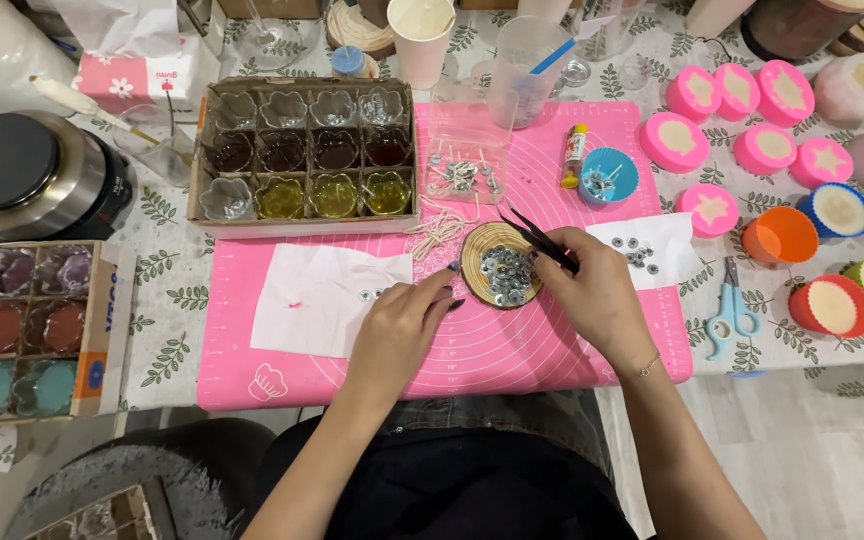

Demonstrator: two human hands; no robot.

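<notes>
We note the wooden dish (501, 265) of metal tabs between both hands: left hand (404, 325) touches its near-left rim, fingers loose; right hand (592, 290) pinches black tweezers (540, 240) angled across its far-right edge.

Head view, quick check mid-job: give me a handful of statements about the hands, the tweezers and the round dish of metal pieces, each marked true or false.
1. The right hand holds black tweezers. True.
2. The round wooden dish is empty. False: it holds a heap of small metal discs.
3. The left hand touches the dish's edge with its fingertips. True.
4. The dish stands on a green mat. False: it stands on a pink mat.
5. Blue-handled scissors lie left of the left hand. False: they lie to the right of the right hand.
</notes>
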